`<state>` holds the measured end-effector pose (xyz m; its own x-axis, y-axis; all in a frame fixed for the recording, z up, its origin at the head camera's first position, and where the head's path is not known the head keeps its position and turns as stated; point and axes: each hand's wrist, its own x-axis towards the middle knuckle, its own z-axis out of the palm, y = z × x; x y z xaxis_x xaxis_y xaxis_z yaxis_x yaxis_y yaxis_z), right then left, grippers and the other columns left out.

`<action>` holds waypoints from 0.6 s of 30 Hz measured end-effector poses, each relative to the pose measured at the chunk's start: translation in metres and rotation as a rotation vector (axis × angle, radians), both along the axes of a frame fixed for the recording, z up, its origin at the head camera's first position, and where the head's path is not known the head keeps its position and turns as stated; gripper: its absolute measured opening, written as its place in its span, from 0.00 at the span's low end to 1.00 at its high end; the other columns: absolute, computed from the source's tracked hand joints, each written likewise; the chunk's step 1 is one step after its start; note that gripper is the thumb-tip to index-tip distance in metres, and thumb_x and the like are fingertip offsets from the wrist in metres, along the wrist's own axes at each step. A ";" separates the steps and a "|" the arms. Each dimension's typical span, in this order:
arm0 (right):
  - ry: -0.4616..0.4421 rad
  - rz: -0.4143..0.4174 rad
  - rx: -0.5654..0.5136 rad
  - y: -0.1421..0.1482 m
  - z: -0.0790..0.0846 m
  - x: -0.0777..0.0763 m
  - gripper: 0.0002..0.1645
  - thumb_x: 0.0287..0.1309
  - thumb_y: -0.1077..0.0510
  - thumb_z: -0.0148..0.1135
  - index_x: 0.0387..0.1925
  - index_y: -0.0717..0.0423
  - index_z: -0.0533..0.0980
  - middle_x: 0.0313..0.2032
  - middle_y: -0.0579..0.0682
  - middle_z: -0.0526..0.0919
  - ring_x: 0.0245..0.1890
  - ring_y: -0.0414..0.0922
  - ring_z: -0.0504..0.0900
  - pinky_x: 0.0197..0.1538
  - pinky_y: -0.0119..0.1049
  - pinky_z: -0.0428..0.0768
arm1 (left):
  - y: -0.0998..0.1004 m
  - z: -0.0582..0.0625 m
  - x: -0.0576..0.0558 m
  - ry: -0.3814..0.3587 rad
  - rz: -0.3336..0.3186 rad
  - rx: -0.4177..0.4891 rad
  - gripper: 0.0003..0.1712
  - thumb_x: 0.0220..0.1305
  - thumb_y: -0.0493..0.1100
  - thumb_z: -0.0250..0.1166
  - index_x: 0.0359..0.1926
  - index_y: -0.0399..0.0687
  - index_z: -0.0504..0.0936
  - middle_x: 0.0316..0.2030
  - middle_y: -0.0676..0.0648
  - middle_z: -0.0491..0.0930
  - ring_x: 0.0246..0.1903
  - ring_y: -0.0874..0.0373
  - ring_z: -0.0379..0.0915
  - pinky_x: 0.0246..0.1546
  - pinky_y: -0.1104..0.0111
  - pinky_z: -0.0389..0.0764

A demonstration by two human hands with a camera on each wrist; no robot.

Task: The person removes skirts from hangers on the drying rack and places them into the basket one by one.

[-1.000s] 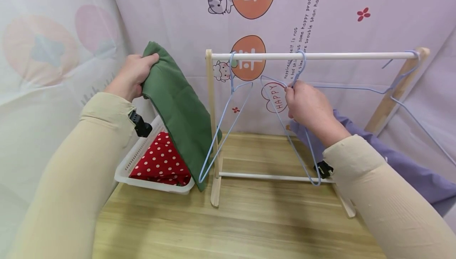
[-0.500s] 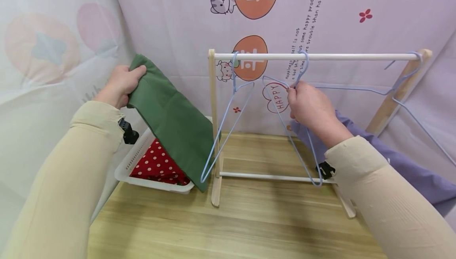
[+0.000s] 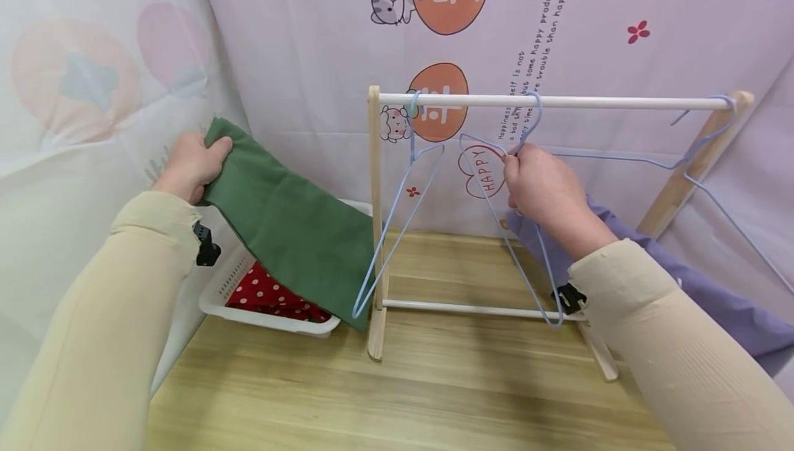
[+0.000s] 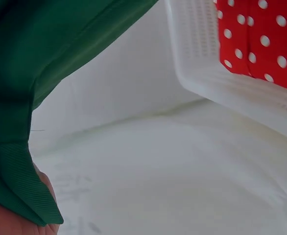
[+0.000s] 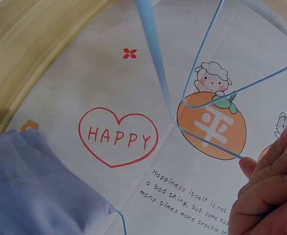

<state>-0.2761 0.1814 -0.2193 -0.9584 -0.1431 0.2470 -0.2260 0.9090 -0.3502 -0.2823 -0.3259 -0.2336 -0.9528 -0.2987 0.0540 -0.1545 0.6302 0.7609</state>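
My left hand (image 3: 189, 165) grips the upper corner of a green garment (image 3: 288, 227), which slopes down to the right across a white basket (image 3: 269, 320). In the left wrist view the garment's ribbed edge (image 4: 28, 181) lies over the fingers. My right hand (image 3: 546, 178) pinches a light-blue wire hanger (image 3: 560, 318) just below its hook, and the hook stays over the rack's white top bar (image 3: 459, 100). Left of it hangs another light-blue hanger (image 3: 412, 147) with nothing on it. The garment's lower end reaches behind that hanger and the rack's left post (image 3: 375, 182).
Red polka-dot cloth (image 3: 267, 292) lies in the basket. At the rack's right end is a further blue hanger (image 3: 697, 144), and a purple garment (image 3: 713, 299) hangs behind my right forearm. A low white bar (image 3: 471, 308) joins the rack's feet on the wooden table (image 3: 434, 396).
My left hand has moved down and left with the green garment, which now lies flatter and covers more of the basket. My right hand stays at the hanger.
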 end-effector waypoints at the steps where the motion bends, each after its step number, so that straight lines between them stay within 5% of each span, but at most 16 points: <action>1: 0.000 -0.002 0.001 0.000 0.000 0.000 0.27 0.81 0.46 0.33 0.51 0.60 0.74 0.23 0.52 0.85 0.25 0.50 0.82 0.35 0.49 0.73 | -0.002 -0.003 0.000 0.005 0.000 -0.027 0.27 0.78 0.63 0.45 0.32 0.46 0.64 0.29 0.46 0.67 0.21 0.59 0.70 0.24 0.63 0.77; 14: -0.005 -0.001 -0.004 0.000 -0.001 0.000 0.26 0.81 0.46 0.34 0.50 0.59 0.75 0.22 0.51 0.84 0.24 0.49 0.81 0.32 0.46 0.72 | -0.024 -0.037 0.005 0.031 0.028 -0.403 0.33 0.81 0.60 0.39 0.37 0.33 0.70 0.38 0.28 0.72 0.35 0.35 0.70 0.32 0.52 0.72; 18: -0.011 -0.007 -0.004 -0.001 -0.001 0.000 0.27 0.81 0.45 0.34 0.51 0.59 0.74 0.23 0.51 0.84 0.24 0.49 0.81 0.32 0.46 0.72 | -0.029 -0.045 0.005 0.015 0.034 -0.450 0.36 0.82 0.59 0.39 0.52 0.24 0.71 0.47 0.22 0.72 0.44 0.28 0.71 0.39 0.44 0.73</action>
<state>-0.2764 0.1805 -0.2201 -0.9620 -0.1355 0.2371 -0.2158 0.9092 -0.3561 -0.2771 -0.3544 -0.2788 -0.9409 -0.2740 0.1991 -0.1724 0.8935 0.4146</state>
